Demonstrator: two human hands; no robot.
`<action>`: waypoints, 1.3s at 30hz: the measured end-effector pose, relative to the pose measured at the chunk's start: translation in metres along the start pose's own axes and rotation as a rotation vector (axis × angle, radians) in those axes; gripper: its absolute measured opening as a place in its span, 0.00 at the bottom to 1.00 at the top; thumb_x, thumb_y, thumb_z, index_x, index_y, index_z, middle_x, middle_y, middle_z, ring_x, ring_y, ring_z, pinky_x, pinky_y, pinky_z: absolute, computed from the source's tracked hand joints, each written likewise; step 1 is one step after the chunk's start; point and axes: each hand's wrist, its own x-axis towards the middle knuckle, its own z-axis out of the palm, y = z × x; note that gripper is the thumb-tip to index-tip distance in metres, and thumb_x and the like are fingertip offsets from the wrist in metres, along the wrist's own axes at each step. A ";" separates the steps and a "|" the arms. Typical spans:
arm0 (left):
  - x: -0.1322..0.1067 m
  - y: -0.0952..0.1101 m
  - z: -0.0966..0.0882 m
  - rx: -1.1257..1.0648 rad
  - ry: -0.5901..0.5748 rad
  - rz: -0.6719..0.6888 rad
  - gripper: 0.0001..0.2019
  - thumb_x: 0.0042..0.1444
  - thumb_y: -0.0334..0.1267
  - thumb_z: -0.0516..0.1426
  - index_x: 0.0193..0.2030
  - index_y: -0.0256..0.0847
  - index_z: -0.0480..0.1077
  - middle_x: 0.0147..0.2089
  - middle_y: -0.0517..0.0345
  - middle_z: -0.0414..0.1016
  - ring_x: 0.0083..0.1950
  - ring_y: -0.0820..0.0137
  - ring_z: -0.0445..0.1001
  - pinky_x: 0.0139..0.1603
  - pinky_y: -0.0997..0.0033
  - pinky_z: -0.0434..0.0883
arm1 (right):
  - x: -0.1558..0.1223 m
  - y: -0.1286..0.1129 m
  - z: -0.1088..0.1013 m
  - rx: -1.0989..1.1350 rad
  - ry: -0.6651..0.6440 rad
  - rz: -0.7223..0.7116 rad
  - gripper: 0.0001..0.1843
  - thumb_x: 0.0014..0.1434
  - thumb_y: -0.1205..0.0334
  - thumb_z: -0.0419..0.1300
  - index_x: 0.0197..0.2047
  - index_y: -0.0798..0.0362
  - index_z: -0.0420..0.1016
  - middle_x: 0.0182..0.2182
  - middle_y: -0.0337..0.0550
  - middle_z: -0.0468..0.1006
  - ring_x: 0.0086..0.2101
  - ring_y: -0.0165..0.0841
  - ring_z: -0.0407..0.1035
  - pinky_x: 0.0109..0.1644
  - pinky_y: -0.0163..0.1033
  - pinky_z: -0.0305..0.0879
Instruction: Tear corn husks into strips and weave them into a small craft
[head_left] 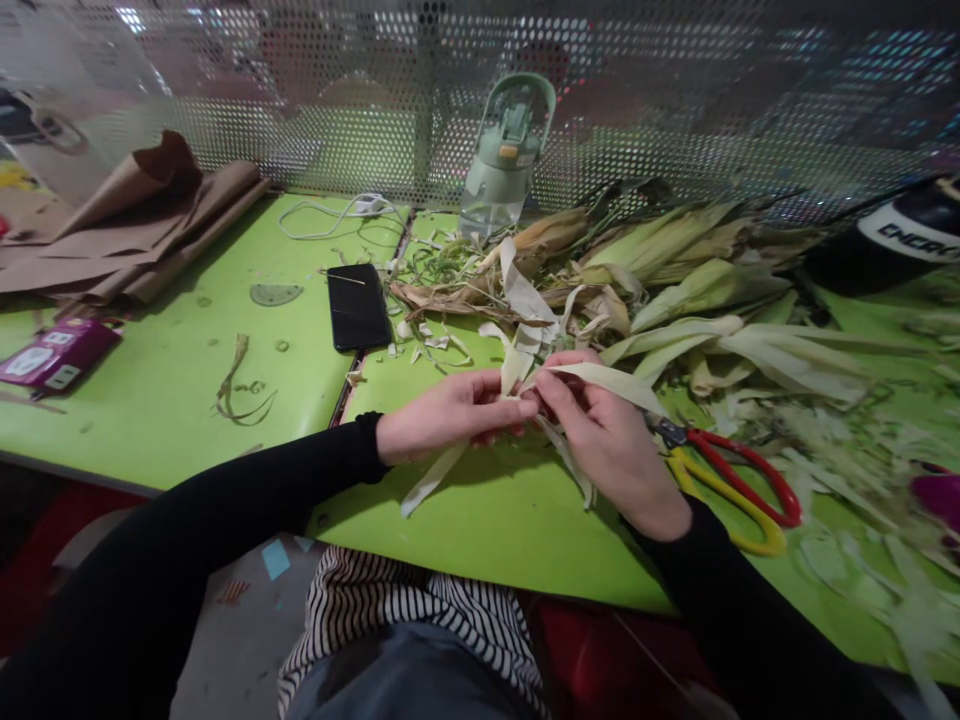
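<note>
Pale strips of corn husk (604, 379) meet between my two hands, just above the green table's front part. My left hand (469, 410) is closed on them, thumb laid along the top. From the other side my right hand (600, 430) pinches a husk strip between thumb and fingers, and a long end sticks out to the right over that hand. Other strip ends hang down below both hands. Scissors (739, 480) with one red and one yellow handle lie right beside my right wrist. How the strips cross between the fingertips is partly hidden.
Behind my hands lies a heap of corn husks (675, 260), with a green water bottle (499, 165) at its back. A black phone (358, 308), white cable (322, 215), protractor (276, 294) and brown paper (135, 230) are leftward. A dark bottle (885, 240) stands right; a perforated screen (337, 100) edges the table.
</note>
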 end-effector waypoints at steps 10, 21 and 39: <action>-0.004 0.005 0.006 0.165 0.059 0.141 0.17 0.59 0.51 0.59 0.32 0.37 0.65 0.28 0.65 0.61 0.28 0.79 0.57 0.28 0.75 0.57 | -0.004 -0.016 -0.005 0.068 -0.083 0.075 0.15 0.65 0.47 0.56 0.45 0.50 0.69 0.18 0.32 0.64 0.20 0.31 0.63 0.27 0.38 0.64; -0.014 0.021 0.004 0.342 0.013 0.074 0.16 0.66 0.47 0.50 0.30 0.38 0.62 0.28 0.64 0.59 0.29 0.77 0.57 0.30 0.75 0.57 | -0.006 -0.012 -0.008 0.121 -0.050 0.099 0.18 0.61 0.50 0.63 0.49 0.51 0.77 0.19 0.32 0.69 0.24 0.30 0.68 0.28 0.34 0.65; -0.013 0.015 0.009 0.226 -0.015 0.021 0.17 0.63 0.47 0.53 0.27 0.38 0.64 0.25 0.66 0.58 0.26 0.78 0.54 0.28 0.75 0.55 | -0.005 -0.012 -0.006 0.301 0.005 0.203 0.14 0.56 0.48 0.68 0.35 0.50 0.77 0.28 0.38 0.77 0.28 0.31 0.70 0.33 0.36 0.70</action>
